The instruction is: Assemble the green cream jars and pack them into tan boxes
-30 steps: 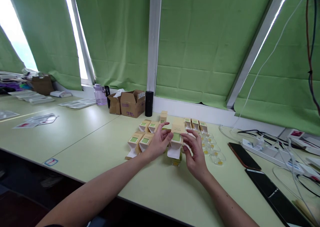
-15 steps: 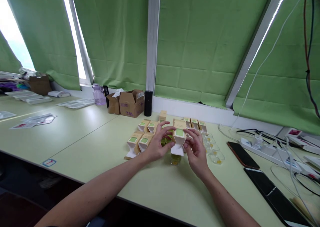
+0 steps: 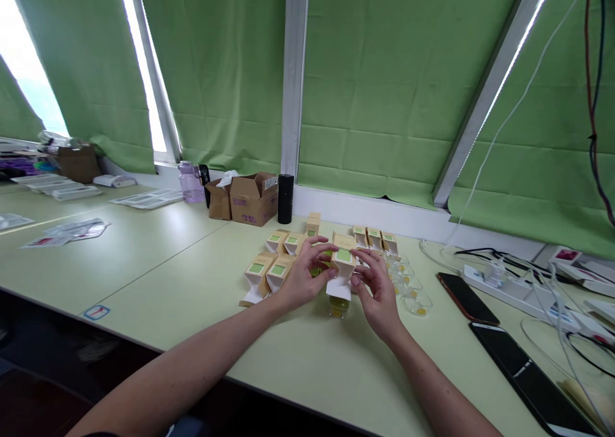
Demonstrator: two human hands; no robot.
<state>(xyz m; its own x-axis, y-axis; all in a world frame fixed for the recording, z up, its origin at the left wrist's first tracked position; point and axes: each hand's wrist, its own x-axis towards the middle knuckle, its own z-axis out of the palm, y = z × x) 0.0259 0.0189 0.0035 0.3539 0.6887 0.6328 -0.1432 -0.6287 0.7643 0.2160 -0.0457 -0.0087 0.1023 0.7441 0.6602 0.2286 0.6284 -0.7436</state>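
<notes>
Tabletop (image 3: 307, 354), carton (image 3: 344, 255) seemingly between fingers (image 3: 369, 258).

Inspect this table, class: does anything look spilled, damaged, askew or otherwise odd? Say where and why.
Nothing looks clearly spilled or damaged. What stands out is at the right: loose cables straggle beside the power strip, untidy next to the small cartons, grouped in short rows.
</notes>
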